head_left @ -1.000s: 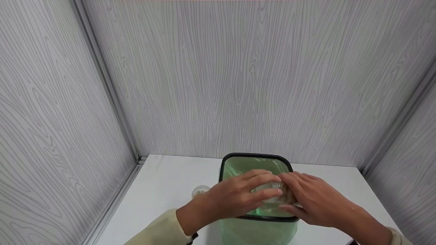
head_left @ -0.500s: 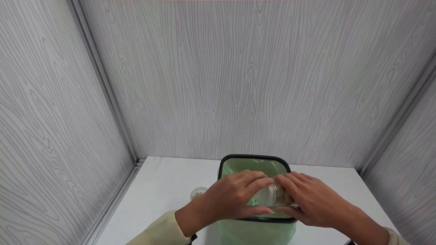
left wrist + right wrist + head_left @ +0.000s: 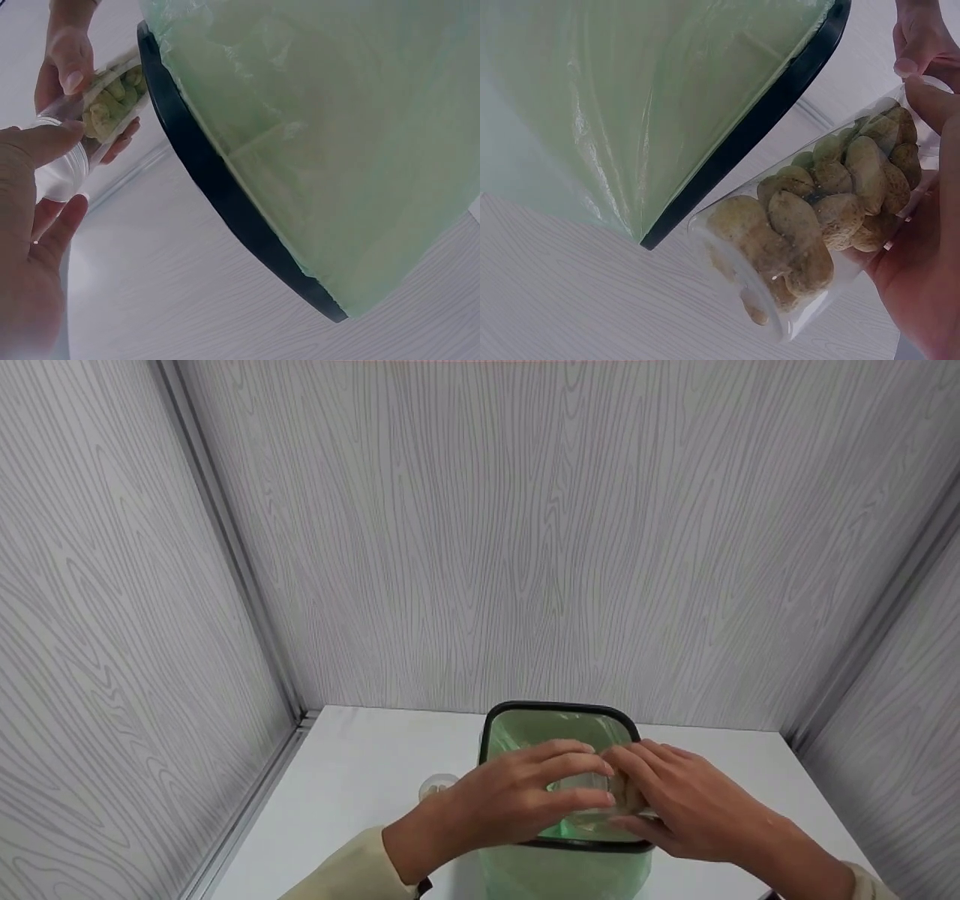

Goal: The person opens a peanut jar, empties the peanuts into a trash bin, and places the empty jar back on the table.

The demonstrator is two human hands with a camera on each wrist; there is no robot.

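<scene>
A clear jar (image 3: 832, 199) of unshelled peanuts lies on its side in the air over a green bin (image 3: 570, 870). My right hand (image 3: 679, 802) grips the jar's body, thumb below and fingers over the top. At the jar's other end, a clear ridged lid (image 3: 66, 174) sits between the thumb and fingers of my left hand (image 3: 506, 799). Its thumb touches the lid in the left wrist view. Peanuts show through the jar wall between my hands. In the head view, the fingers hide much of the jar.
A black rim (image 3: 562, 706) edges the bin, which has a thin plastic liner (image 3: 300, 150). Left of the bin, a small round clear container (image 3: 437, 784) with pale contents stands on the white table (image 3: 360, 757), partly behind my left wrist. Wood-grain panels (image 3: 480, 532) enclose the table.
My left hand's fingers and thumb spread and turned around the lid, then came back to a position like the earlier one. My right hand stays nearly still with the jar.
</scene>
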